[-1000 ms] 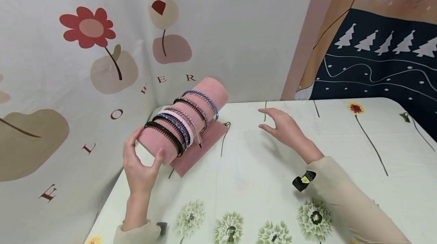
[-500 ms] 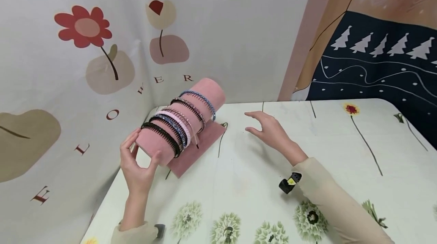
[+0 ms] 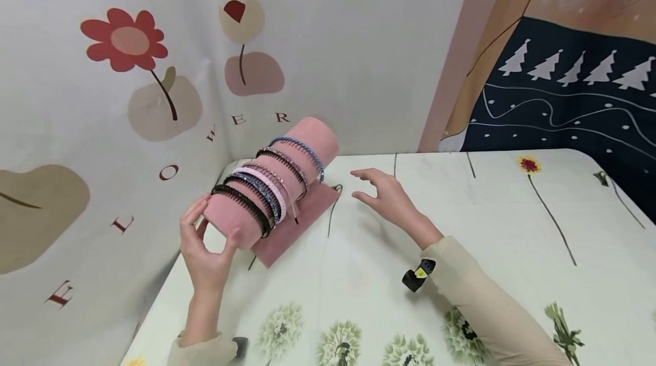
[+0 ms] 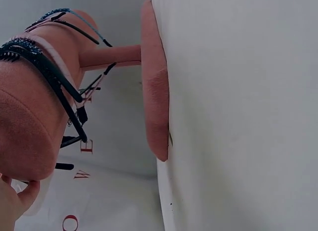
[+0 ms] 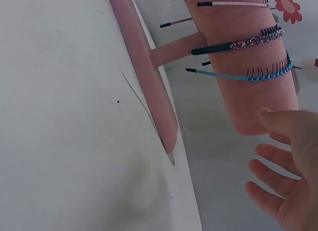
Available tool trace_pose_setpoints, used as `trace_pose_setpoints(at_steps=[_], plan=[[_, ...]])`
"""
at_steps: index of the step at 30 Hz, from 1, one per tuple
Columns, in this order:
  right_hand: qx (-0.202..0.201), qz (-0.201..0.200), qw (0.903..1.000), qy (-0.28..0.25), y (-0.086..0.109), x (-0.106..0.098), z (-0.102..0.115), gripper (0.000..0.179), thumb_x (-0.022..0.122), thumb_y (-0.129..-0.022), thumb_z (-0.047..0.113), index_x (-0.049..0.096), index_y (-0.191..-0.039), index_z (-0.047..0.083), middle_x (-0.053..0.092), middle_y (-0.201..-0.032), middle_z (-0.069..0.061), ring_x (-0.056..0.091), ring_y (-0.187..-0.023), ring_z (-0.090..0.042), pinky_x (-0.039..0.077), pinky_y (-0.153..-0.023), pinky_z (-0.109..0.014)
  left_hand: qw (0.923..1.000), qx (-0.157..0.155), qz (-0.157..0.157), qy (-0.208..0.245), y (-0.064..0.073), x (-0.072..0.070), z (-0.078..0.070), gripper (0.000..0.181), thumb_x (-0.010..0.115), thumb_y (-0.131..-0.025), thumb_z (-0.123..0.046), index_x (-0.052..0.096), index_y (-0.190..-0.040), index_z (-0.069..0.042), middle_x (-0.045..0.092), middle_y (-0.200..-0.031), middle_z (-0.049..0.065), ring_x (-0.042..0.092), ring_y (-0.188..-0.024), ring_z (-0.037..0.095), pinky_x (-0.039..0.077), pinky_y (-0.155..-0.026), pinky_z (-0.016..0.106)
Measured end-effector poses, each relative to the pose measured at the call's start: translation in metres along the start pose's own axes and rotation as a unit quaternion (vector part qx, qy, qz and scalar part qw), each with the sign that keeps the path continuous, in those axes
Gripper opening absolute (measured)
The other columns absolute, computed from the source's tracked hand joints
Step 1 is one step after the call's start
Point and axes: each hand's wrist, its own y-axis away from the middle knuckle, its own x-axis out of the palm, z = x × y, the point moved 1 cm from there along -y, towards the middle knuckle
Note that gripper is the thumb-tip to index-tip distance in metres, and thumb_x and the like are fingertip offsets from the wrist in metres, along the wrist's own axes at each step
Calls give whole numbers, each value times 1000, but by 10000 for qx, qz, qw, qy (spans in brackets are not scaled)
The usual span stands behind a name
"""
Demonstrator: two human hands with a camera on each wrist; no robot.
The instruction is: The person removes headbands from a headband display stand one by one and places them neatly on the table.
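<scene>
Showing a pink roll [image 3: 320, 134] on a post [image 4: 114, 56] and flat base [image 3: 287, 241], which stands on the white table [image 3: 369, 292] left of centre, near the printed curtain [image 3: 353, 58]. The roll lies obliquely in the head view, its near end at lower left and its far end at upper right. Six hair bands encircle it; in order from the near end: a black band [image 3: 245, 202], a dark blue glittering band [image 3: 262, 186], a lilac band [image 3: 281, 200], a thin pink band [image 3: 279, 179], a dark band with multicoloured glitter [image 3: 295, 168] and, nearest the far end, a light blue band [image 3: 310, 153]. Dark tips of several bands project below the roll in both wrist views.

The left hand [image 3: 207, 258] grasps the near end of the roll, thumb on one side and fingers on the other. The right hand [image 3: 388, 198] holds nothing; its fingers are spread and gently bent, above the table to the right of the roll and apart from it. Both sleeves [image 3: 482, 292] are beige, and a black device [image 3: 419, 275] with a yellow patch sits at the right wrist. Behind, to the right, hangs a dark panel [image 3: 543, 110] with white trees.
</scene>
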Motion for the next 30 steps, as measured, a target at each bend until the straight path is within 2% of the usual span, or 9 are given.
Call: trace_pose_setpoints(at_steps=[10,17,20,24,30], plan=[[69,-73,9952,-976,-7,13,4,46,73,-90,16,61,-134,7,64,-134,-11,62,-122,-27,53,-104,-42,10000,8,20,-5,2,2,1,67,75,-77,-16,48,-128,18,54,-134,28,52,-130,17,45,-107,18],[185,-80,9900,-1398,-13,19,6,45,72,-90,16,62,-133,7,65,-133,-11,63,-121,-27,54,-103,-42,10000,69,-20,11,1,3,1,70,76,-79,-23,47,-127,19,55,-134,27,52,-130,17,45,-107,18],[298,-67,9835,-1785,-15,22,7,43,72,-90,14,62,-132,6,66,-132,-12,64,-121,-28,54,-102,-41,10000,92,-12,17,1,3,1,71,76,-80,-25,47,-127,19,55,-134,27,52,-130,17,44,-107,18],[446,-44,9689,-2433,-17,24,15,38,68,-92,8,63,-129,4,66,-129,-16,64,-121,-31,55,-101,-41,9999,141,-18,52,1,3,1,72,76,-81,-27,46,-126,20,55,-134,27,52,-130,18,44,-107,19],[594,-23,9618,-2674,-25,31,21,37,67,-92,10,63,-128,3,67,-128,-17,64,-120,-34,55,-101,-42,9998,148,-69,91,0,3,2,73,77,-80,-28,46,-127,19,56,-134,23,52,-129,18,44,-106,19]])
